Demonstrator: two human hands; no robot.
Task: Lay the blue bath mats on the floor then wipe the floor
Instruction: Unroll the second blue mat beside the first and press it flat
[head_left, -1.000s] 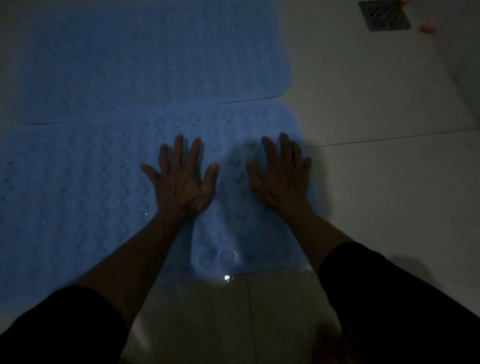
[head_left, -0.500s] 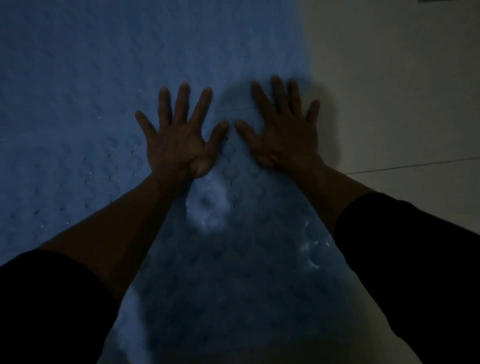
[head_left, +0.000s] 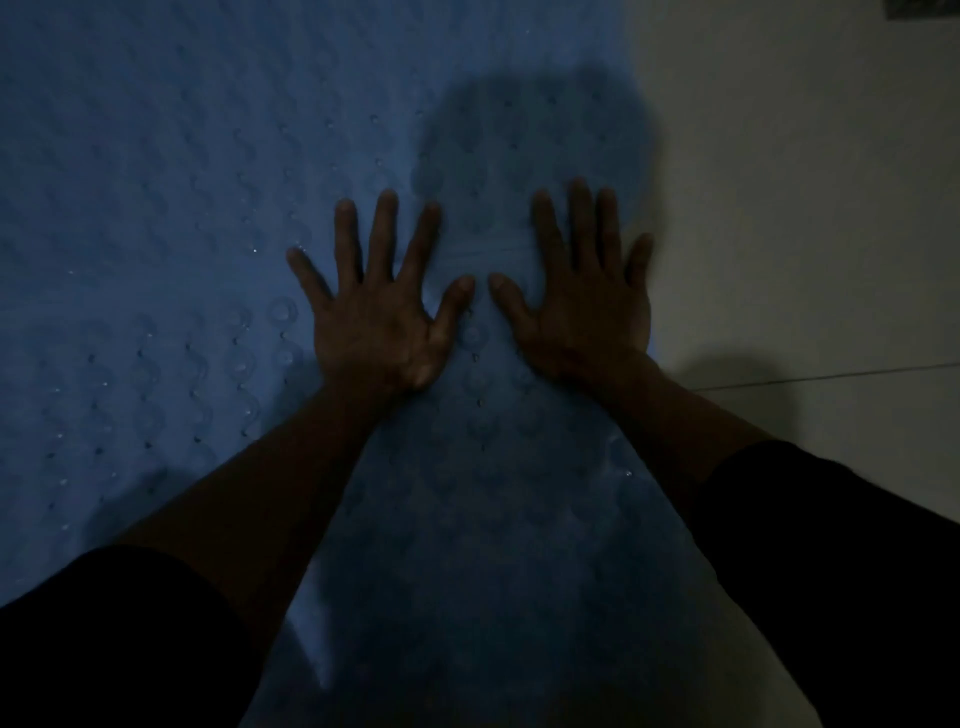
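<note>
Both hands are laid flat, palms down, on the blue bath mats (head_left: 156, 260), which are spread over the floor and fill the left and centre of the head view. The left hand (head_left: 376, 322) is seen w/ fingers straight and splayed wide, thumb out to the right; nothing is grasped. The right hand (head_left: 587, 312) is likewise pressed flat, fingers straight and closer together, thumb pointing left, nearly tip to tip w/ the left thumb; nothing is gripped by it either. The right hand is placed just inside the mats' right edge.

The mat surface is dotted w/ rows of round raised bumps & a few bright specks. A faint seam is seen running across at approx. finger level, so one mat seems to be laid against or over another; which, can't be told in the dim light.

The pale tiled floor (head_left: 805, 208) is left bare at right, w/ a dark grout line (head_left: 831, 375) crossing it. Dark sleeves (head_left: 841, 571) are pushed up both forearms. A rounded shadow is cast on the mats beyond the hands.
</note>
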